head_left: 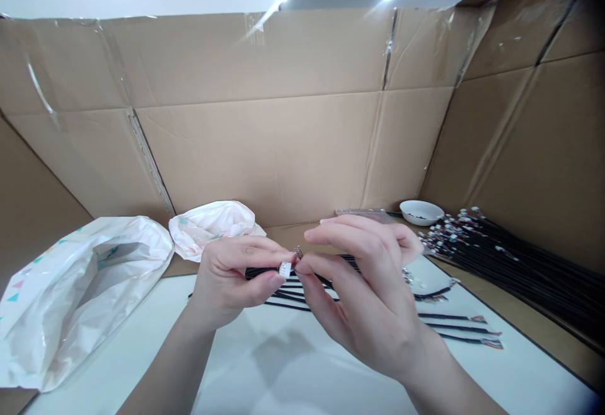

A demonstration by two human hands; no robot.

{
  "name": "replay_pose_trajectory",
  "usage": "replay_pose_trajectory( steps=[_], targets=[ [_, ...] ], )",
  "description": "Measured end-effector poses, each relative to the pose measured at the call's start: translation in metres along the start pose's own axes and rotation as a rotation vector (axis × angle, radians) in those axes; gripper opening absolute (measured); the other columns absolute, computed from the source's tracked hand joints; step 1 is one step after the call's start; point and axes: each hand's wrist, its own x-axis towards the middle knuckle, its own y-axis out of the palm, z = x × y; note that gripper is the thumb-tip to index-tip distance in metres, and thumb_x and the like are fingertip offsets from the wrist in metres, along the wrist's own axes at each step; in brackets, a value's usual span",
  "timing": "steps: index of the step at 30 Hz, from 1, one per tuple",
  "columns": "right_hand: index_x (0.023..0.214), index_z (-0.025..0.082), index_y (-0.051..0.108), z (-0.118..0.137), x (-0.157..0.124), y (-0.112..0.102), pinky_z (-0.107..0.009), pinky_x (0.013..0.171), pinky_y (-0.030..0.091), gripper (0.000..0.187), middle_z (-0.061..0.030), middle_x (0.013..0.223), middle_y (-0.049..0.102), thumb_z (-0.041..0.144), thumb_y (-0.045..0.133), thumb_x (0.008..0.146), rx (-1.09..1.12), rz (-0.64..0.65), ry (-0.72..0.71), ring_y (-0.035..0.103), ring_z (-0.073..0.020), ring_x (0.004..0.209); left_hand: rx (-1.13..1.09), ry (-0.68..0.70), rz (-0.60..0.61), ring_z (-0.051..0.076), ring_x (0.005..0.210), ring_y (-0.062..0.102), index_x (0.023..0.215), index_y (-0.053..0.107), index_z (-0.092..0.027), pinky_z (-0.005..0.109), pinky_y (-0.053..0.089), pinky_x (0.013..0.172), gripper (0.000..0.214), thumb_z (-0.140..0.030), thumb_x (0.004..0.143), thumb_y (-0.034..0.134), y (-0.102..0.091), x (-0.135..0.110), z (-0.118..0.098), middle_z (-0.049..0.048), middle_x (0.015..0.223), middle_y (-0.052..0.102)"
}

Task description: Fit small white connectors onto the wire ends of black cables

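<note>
Two bare hands were shown at centre, above a white work surface (302, 377). The left hand (231, 282) gripped a small white connector (285, 269) between thumb and fingers, its black cable (262, 272) running sideways. The right hand (363, 317) pinched a tiny metal terminal (298, 252) at the connector's end, though the contact was barely visible. Risk: a loosened pinch could drop the terminal; a skewed angle could bend it. A heap of black cables (515, 270) and a white bowl (418, 212) lay at right. White plastic bags (80, 289) crowded the left, beside the cardboard box wall (265, 150).
</note>
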Motion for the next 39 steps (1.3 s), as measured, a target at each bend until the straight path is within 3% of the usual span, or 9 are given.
replay_pose_trajectory(
  steps=[13,21,24,29,35,39],
  targets=[
    [0.077,0.015,0.054,0.001,0.003,-0.001,-0.036,0.077,0.03,0.014,-0.0058,0.092,0.061,0.003,0.051,0.084,0.12,0.09,0.067,0.055,-0.0162,0.094,-0.028,-0.094,0.014,0.014,0.068,0.065,0.095,0.074,-0.037,0.021,0.05,0.06,0.029,-0.015,0.077,0.069,0.001,0.0,0.001,0.0009,0.083,0.074],
    [0.093,0.019,0.051,-0.004,0.001,-0.004,-0.029,0.081,0.035,0.007,-0.0015,0.1,0.055,0.015,0.05,0.089,0.373,0.226,0.384,0.053,-0.0121,0.095,-0.037,-0.163,-0.062,0.011,0.076,0.067,0.089,0.076,-0.034,0.017,0.052,0.071,0.022,-0.016,0.078,0.068,0.005,0.001,0.005,-0.0029,0.084,0.075],
    [0.09,0.023,0.054,-0.006,0.0,-0.003,-0.027,0.082,0.037,0.005,0.0005,0.102,0.054,0.019,0.051,0.089,0.413,0.279,0.5,0.052,-0.0123,0.095,-0.053,-0.195,-0.087,0.009,0.077,0.067,0.087,0.076,-0.034,0.014,0.052,0.072,0.02,-0.017,0.08,0.066,0.006,0.001,0.007,-0.0049,0.084,0.074],
    [0.085,0.024,0.057,-0.007,0.0,-0.002,-0.027,0.083,0.04,0.006,0.0008,0.102,0.056,0.025,0.053,0.089,0.427,0.318,0.577,0.053,-0.0141,0.094,-0.121,-0.242,-0.125,0.007,0.077,0.067,0.086,0.075,-0.034,0.01,0.052,0.071,0.018,-0.019,0.081,0.066,0.008,0.001,0.008,-0.0074,0.084,0.074],
    [0.086,0.022,0.055,-0.009,0.002,0.0,-0.019,0.063,0.043,0.003,0.0032,0.081,0.062,0.024,0.056,0.088,0.616,0.444,0.655,0.058,-0.0097,0.073,-0.113,-0.272,-0.158,0.005,0.072,0.066,0.079,0.074,-0.031,0.007,0.051,0.068,0.013,-0.02,0.079,0.068,0.009,0.003,0.005,-0.0084,0.076,0.073],
    [0.086,0.021,0.057,-0.007,0.002,0.0,-0.017,0.057,0.041,0.008,0.0046,0.074,0.061,0.025,0.052,0.091,0.627,0.43,0.657,0.056,-0.0077,0.066,-0.135,-0.302,-0.154,0.004,0.07,0.065,0.079,0.073,-0.03,0.007,0.049,0.067,0.01,-0.021,0.08,0.068,0.009,0.001,0.004,-0.0082,0.075,0.072]
  ],
)
